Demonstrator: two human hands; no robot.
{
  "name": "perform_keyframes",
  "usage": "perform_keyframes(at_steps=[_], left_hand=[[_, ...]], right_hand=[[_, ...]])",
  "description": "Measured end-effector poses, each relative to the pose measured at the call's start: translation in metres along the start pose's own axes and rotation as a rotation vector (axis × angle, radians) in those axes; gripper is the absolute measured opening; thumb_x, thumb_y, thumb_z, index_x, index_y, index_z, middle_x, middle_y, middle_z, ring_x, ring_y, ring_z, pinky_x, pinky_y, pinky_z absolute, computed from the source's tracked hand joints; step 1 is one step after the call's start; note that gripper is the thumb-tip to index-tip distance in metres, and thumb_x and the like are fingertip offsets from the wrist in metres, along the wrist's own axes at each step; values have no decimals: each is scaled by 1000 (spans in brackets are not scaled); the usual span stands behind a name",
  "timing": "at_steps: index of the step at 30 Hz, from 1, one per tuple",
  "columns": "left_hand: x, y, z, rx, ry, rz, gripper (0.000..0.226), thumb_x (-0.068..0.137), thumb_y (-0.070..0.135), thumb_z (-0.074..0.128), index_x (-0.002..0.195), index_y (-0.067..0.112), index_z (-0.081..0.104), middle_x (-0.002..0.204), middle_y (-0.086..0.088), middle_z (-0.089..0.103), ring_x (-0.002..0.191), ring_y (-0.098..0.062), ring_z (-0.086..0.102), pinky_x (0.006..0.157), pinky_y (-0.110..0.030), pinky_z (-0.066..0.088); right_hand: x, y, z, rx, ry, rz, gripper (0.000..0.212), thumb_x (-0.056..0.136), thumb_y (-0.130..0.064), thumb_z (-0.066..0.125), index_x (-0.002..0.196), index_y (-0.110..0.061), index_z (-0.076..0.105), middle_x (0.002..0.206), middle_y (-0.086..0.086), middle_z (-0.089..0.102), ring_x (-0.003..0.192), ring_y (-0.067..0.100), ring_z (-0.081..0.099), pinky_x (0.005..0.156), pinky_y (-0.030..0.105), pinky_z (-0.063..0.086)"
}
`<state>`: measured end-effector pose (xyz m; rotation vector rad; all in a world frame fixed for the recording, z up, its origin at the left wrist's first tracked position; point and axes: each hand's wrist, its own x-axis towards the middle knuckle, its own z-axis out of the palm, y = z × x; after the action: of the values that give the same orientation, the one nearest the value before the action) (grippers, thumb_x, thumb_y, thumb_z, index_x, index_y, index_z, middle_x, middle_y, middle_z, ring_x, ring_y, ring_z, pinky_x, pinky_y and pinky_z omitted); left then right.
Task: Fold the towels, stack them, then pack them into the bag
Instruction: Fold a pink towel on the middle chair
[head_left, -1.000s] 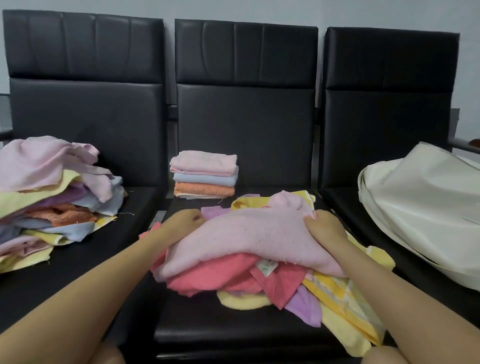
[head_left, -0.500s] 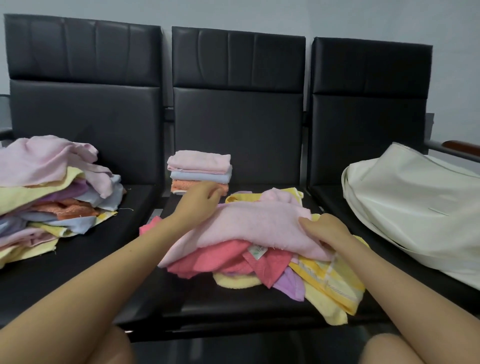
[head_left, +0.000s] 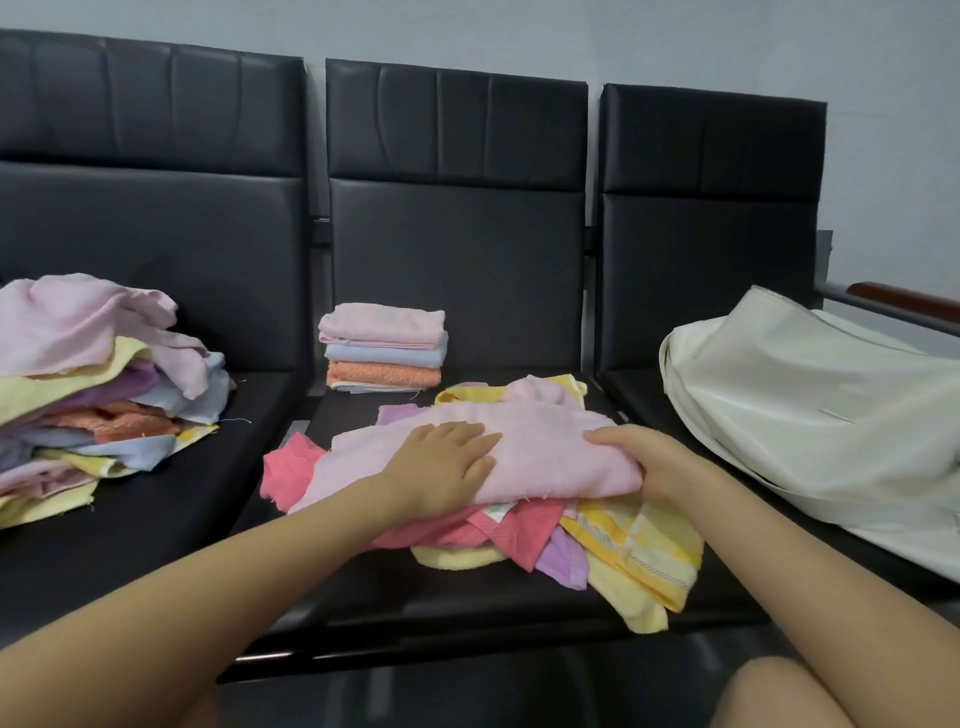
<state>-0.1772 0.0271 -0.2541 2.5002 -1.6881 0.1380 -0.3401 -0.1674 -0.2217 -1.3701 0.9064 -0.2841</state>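
Lying atop a loose heap of coloured towels (head_left: 524, 535) on the middle seat (head_left: 457, 603), a pale pink towel (head_left: 545, 452) is pressed flat by the left hand (head_left: 441, 467), fingers straight. The right hand (head_left: 649, 460) grips its right edge, fingers curled under. Behind stands a folded stack (head_left: 383, 348). An unfolded pile (head_left: 98, 384) occupies the left seat; a white bag (head_left: 810, 415) the right.
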Motion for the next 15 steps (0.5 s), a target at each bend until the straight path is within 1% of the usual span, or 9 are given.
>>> perform_keyframes(at_steps=[1, 2, 4, 6, 7, 8, 10, 12, 15], left_hand=[[-2, 3, 0, 43, 5, -3, 80, 81, 57, -3, 151, 33, 26, 159, 4, 24, 145, -18, 21, 116, -34, 15], [-2, 5, 1, 67, 11, -6, 78, 82, 55, -2, 152, 33, 26, 159, 4, 24, 145, -18, 21, 115, -34, 14], [-3, 7, 0, 57, 43, -10, 87, 76, 58, -9, 150, 33, 29, 157, 4, 28, 143, -18, 24, 113, -34, 16], [-2, 4, 2, -49, 91, -8, 92, 71, 60, -8, 145, 32, 40, 151, 6, 38, 138, -17, 33, 110, -31, 21], [-2, 2, 3, -172, 142, -10, 86, 75, 59, -1, 140, 30, 48, 146, 6, 46, 134, -16, 38, 109, -30, 24], [-2, -1, 4, -346, 198, -30, 75, 82, 55, 10, 134, 26, 56, 139, 5, 53, 129, -15, 44, 108, -28, 27], [-5, -2, 0, -744, 342, -128, 45, 95, 35, 29, 121, 20, 63, 124, 2, 63, 117, -12, 52, 107, -28, 33], [-7, -1, -9, -1093, 435, -312, 30, 102, 20, 35, 112, 18, 63, 110, 0, 68, 107, -12, 57, 98, -28, 41], [-6, -5, -23, -1539, 382, -537, 37, 98, 35, 43, 113, 11, 66, 102, -6, 71, 98, -18, 65, 80, -26, 47]], right_hand=[[-1, -3, 1, 65, -19, 5, 13, 92, -14, 64, 99, -4, 62, 94, 13, 64, 82, 24, 62, 79, 37, 53], [-3, -5, 4, -7, -11, -37, 6, 94, -10, 59, 95, -5, 62, 92, 14, 63, 78, 21, 59, 73, 35, 52], [-2, -12, 11, -268, 52, -118, 13, 93, 2, 53, 93, -6, 63, 89, 15, 61, 81, 21, 49, 74, 34, 48], [4, -20, 16, -207, 68, -216, 16, 91, 4, 52, 87, -6, 63, 77, 5, 57, 83, 23, 47, 74, 34, 46], [3, -25, 22, -3, 29, -235, 11, 92, 0, 54, 90, -5, 63, 79, 5, 58, 82, 24, 51, 74, 35, 48], [-3, -31, 29, 92, 10, -296, 7, 93, -7, 56, 95, -6, 62, 85, 8, 60, 82, 23, 56, 74, 36, 49], [-12, -44, 48, 256, 24, -259, 13, 95, -18, 56, 103, -8, 60, 96, 10, 64, 84, 21, 61, 76, 33, 51], [-22, -53, 72, 132, -38, -265, 15, 96, -23, 55, 94, -10, 62, 91, 8, 65, 78, 15, 63, 72, 28, 50], [-35, -52, 100, 51, -346, -203, 32, 103, -32, 43, 94, -8, 62, 77, 9, 62, 58, 15, 62, 52, 21, 48]])
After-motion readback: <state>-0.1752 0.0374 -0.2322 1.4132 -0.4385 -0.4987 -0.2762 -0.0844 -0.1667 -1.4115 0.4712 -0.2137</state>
